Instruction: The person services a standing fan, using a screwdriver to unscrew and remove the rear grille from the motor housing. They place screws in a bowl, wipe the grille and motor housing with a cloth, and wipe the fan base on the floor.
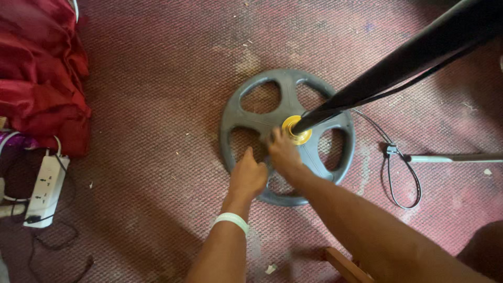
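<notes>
A round grey stand base [251,123] with several spoke openings lies flat on the reddish carpet. A black pole [398,60] rises from a yellow collar [296,131] at its hub and leans up to the right. My right hand [282,151] rests on the base just beside the collar, fingers curled at it. My left hand [248,176], with a white wristband [231,220], presses on a spoke near the front rim, fingers bent.
A black cable [402,181] loops on the carpet right of the base, next to a thin grey rod [453,158]. Red cloth [42,68] is heaped at the left, above a white power strip [46,189] with cords. A wooden piece [343,264] shows at the bottom.
</notes>
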